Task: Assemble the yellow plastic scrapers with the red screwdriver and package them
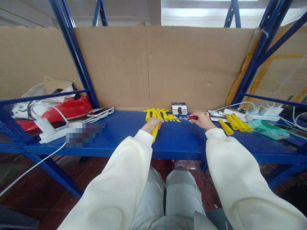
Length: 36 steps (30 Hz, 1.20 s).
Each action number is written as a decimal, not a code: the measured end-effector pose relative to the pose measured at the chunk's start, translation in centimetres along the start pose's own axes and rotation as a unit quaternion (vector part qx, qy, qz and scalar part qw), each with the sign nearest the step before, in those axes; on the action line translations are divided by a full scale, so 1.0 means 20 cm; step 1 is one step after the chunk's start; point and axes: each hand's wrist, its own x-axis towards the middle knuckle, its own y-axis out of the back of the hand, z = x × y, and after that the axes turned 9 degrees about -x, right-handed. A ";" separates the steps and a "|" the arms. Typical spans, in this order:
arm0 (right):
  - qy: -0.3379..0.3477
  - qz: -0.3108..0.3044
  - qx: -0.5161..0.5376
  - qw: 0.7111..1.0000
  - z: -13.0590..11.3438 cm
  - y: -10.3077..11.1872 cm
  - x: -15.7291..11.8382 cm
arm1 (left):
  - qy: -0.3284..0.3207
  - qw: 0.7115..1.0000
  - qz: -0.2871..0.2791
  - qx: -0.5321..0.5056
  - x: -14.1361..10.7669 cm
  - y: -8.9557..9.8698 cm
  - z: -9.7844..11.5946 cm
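Observation:
My left hand (153,124) is closed around a yellow tool with a tube-like handle (155,135), whose lower end sticks out below the fingers. In my right hand (201,120) is a screwdriver (193,118) with a red handle, pinched between the fingers. Its thin metal shaft lies level and points left, reaching the yellow tool at my left hand; the fingers hide where the tip meets it. Just behind my left hand lie several yellow T-shaped tools (164,114) and small yellow pieces (173,118).
A stack of small black-and-white boxes (179,108) stands against the cardboard back. Yellow tubes (225,126), white packets (235,111) and a green packet (268,128) lie right. A power strip (55,132), cables and a red bag (69,108) are left on the blue shelf (124,131).

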 end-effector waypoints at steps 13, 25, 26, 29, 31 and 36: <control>0.019 -0.083 0.046 0.995 0.07 -0.06 0.01 | -0.031 0.997 -0.024 0.068 -0.02 0.01 0.00; 0.022 -0.065 0.012 0.998 -0.01 0.00 -0.01 | -0.061 0.993 -0.012 0.096 0.00 0.02 -0.02; 0.026 -0.064 0.015 0.997 0.00 0.00 -0.01 | -0.061 0.993 -0.011 0.100 0.00 0.02 -0.02; 0.030 -0.056 0.014 0.998 0.02 -0.01 -0.01 | -0.061 0.992 -0.009 0.113 0.02 0.02 -0.02; 0.036 -0.061 0.020 0.997 0.02 -0.01 -0.01 | -0.065 0.991 -0.007 0.118 0.02 0.02 -0.03; 0.039 -0.102 0.051 0.993 0.01 -0.01 -0.01 | -0.077 0.988 0.007 0.134 0.03 0.03 -0.04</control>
